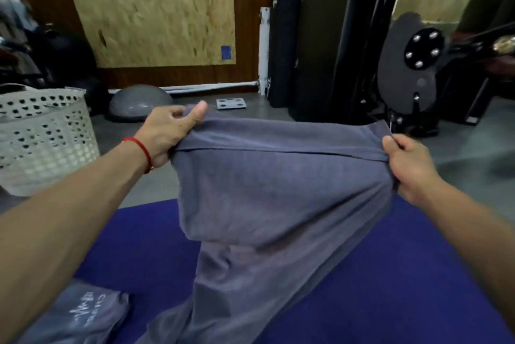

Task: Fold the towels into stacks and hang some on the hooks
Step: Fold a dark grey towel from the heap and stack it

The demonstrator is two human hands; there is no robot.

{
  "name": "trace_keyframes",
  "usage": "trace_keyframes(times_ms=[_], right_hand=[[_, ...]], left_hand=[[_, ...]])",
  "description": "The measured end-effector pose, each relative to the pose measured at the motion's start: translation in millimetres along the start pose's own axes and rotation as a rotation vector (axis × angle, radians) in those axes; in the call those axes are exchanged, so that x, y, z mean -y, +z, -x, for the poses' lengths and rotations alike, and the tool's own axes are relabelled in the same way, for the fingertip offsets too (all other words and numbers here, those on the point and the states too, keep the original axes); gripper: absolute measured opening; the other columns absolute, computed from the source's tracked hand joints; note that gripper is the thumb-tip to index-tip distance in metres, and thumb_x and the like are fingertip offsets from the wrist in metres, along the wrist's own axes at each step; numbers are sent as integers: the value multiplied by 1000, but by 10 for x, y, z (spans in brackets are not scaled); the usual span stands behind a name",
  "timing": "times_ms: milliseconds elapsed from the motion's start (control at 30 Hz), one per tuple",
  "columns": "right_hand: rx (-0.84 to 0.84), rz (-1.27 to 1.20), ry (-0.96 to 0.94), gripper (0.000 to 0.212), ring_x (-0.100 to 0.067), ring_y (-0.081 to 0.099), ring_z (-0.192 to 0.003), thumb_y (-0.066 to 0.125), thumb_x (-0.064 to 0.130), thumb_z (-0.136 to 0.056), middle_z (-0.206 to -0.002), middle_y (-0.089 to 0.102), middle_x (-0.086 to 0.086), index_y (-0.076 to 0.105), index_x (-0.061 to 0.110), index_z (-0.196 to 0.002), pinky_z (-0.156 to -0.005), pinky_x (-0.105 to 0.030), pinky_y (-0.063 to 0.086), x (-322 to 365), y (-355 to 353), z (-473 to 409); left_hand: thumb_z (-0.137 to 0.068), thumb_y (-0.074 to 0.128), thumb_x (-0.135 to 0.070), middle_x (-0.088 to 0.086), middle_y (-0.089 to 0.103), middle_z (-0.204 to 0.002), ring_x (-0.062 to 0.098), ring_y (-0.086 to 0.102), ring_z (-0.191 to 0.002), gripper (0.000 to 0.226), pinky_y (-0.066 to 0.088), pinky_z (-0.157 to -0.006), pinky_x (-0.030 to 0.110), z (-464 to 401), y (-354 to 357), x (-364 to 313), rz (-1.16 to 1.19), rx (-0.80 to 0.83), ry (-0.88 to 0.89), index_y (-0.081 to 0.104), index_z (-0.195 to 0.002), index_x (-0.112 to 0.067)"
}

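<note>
A grey-purple towel is stretched in the air between both hands, above a blue mat. My left hand pinches its upper left corner, thumb on top; a red string circles that wrist. My right hand grips the upper right corner. The towel's top edge is doubled over, and its lower part trails down onto the mat toward me. A folded grey towel with white lettering lies on the mat at the lower left.
A white perforated laundry basket stands on the floor at the left. Behind are a grey half-dome balance trainer, a bathroom scale, a wooden board against the wall and a black exercise machine at the right.
</note>
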State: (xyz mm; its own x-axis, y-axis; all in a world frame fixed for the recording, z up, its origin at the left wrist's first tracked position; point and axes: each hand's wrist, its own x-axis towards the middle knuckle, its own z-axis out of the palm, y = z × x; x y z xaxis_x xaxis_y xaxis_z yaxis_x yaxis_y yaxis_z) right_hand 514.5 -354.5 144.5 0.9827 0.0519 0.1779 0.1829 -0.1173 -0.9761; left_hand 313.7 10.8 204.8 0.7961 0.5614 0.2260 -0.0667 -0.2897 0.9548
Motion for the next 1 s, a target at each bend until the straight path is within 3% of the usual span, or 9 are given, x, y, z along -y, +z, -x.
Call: trace_keyframes(times_ms=[133, 233, 400, 533, 600, 700, 767, 900, 1000], right_hand=[[69, -69, 344, 28, -26, 67, -81, 46, 13, -108, -81, 74, -7, 68, 4, -92, -62, -26, 60, -1227, -573, 449], [188, -59, 509, 28, -25, 73, -90, 42, 6, -107, -101, 76, -14, 69, -2, -109, -69, -30, 63, -1930, -1053, 874], [145, 276, 507, 34, -17, 65, -63, 47, 14, -108, -71, 61, -13, 61, -13, -93, -64, -39, 63, -2504, -1677, 1148], [-123, 425, 447, 41, -28, 64, -66, 54, 36, -104, -70, 64, -15, 63, 4, -81, -68, -53, 61, -2842, -1820, 1130], [-277, 409, 445, 38, -26, 63, -72, 52, 39, -104, -74, 68, -7, 66, 13, -80, -68, -41, 56, -2924, -1861, 1101], [-499, 359, 493, 33, -11, 56, -68, 51, 30, -106, -76, 66, 1, 66, 15, -81, -60, -24, 42, -2942, -1984, 986], [-626, 348, 512, 33, -10, 51, -63, 51, 27, -106, -72, 62, -1, 64, 12, -79, -56, -28, 39, -2954, -2121, 830], [-898, 359, 549, 32, -30, 54, -75, 50, 26, -103, -81, 62, -15, 65, 2, -89, -70, -34, 37, -3005, -2516, 454], [-823, 497, 593, 38, -44, 61, -100, 46, 29, -103, -112, 66, -29, 64, -4, -113, -83, -44, 45, -3064, -2684, 308]], left_hand=[[-92, 65, -15, 19, 69, -120, 25, 68, -101, 43, 62, -81, 32, 91, 584, 935, 86, 461, -475, 61, -127, 11], [-94, 61, -2, 23, 68, -115, 27, 68, -97, 28, 60, -81, 29, 218, 1060, 1620, 34, 526, -542, 64, -118, 12], [-90, 76, -22, 7, 69, -75, 17, 60, -69, 12, 46, -62, 28, 2, 1955, 1990, -700, 457, -121, 77, -86, -10], [-94, 67, -36, 11, 71, -96, 37, 67, -96, 17, 41, -67, 35, -230, 2928, 1876, -1152, 398, 271, 76, -99, -23], [-96, 62, -41, 20, 69, -112, 45, 64, -104, 26, 44, -72, 40, -422, 3471, 1807, -1279, 355, 372, 72, -112, -23], [-95, 66, -38, 26, 64, -122, 50, 59, -113, 34, 50, -87, 47, -691, 4347, 1602, -1180, 344, 325, 70, -121, -17], [-94, 67, -33, 27, 62, -126, 49, 57, -118, 36, 49, -94, 47, -788, 4906, 1446, -1050, 339, 281, 68, -124, -13], [-98, 55, -19, 23, 57, -136, 42, 52, -127, 42, 42, -102, 41, -730, 5797, 1323, -830, 464, 225, 52, -139, -13], [-93, 54, -10, 21, 40, -153, 37, 43, -139, 74, 35, -111, 36, -498, 6018, 1479, -775, 684, 159, 21, -159, -17]])
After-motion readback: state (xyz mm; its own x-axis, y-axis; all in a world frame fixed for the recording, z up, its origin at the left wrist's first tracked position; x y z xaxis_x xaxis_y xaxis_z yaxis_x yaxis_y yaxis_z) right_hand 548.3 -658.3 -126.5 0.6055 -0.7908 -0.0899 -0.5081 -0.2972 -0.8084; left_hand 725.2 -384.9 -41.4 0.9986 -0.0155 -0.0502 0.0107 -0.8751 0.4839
